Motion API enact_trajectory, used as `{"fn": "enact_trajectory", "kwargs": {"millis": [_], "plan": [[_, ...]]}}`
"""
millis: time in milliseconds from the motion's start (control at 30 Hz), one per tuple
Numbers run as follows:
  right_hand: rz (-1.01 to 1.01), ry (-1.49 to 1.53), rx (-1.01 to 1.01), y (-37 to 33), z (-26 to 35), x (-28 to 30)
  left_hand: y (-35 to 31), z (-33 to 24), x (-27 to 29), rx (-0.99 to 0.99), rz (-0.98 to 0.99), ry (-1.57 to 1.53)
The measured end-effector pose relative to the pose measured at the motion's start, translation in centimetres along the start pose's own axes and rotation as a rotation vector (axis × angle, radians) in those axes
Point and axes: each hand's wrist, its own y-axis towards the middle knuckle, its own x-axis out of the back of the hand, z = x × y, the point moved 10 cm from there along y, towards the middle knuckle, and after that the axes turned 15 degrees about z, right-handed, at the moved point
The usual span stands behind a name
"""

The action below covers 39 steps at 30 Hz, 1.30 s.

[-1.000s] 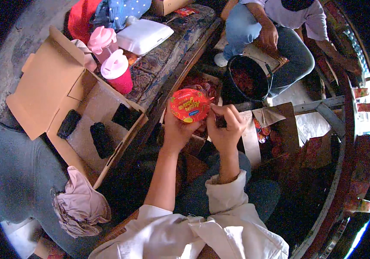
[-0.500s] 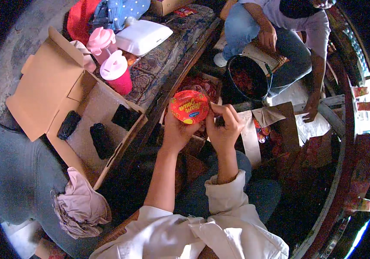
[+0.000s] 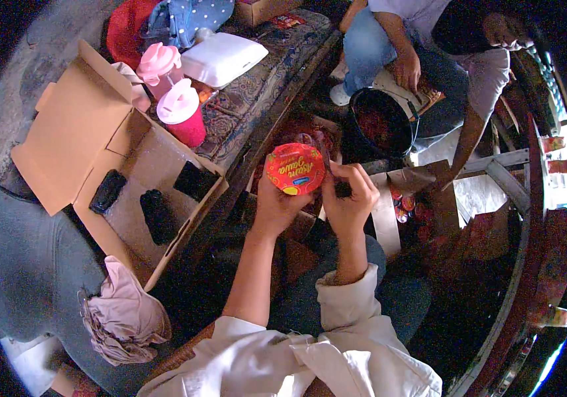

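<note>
My left hand [image 3: 279, 210] is wrapped round a round cup with a red printed lid [image 3: 297, 168], its lid facing up toward me. At the right rim of that lid, the thumb and bent fingers of my right hand [image 3: 351, 202] are pinched together. Whether they grip the rim or something small is too hard to make out. Below and beyond the cup lies a box of reddish items [image 3: 326, 132], partly hidden by my hands. To the right of my right hand, an open carton [image 3: 385, 218] stands beside several small red-lidded cups [image 3: 403, 210].
At left, an open cardboard box [image 3: 95, 221] holds black bundles [image 3: 157, 216]. Pink lidded tumblers [image 3: 183, 119] and a white foam box [image 3: 222, 59] stand on a patterned bench. Across from me, a person's hand [image 3: 443, 177] reaches by the carton, near a black bucket [image 3: 381, 126].
The red-lidded cup has turned a little in my left hand and shifted slightly right. The other person's arm has moved left toward the carton.
</note>
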Motion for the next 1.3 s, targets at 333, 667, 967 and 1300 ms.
{"fn": "enact_trajectory", "kwargs": {"millis": [333,667,967,1300], "plan": [[0.001,-0.086,0.041,0.0,0.6,-0.2,-0.1,1.1,-0.7,0.033,0.058,-0.268],[0.074,0.014,-0.066,-0.3,-1.4,-0.1,0.0,1.7,-1.3,0.026,0.044,-0.196],[0.048,-0.037,-0.003,-0.5,-0.2,0.1,0.0,1.3,-1.1,0.064,0.08,-0.028],[0.031,-0.096,0.015,-0.9,-0.5,0.0,-0.1,1.1,-1.9,0.078,0.121,-0.095]]}}
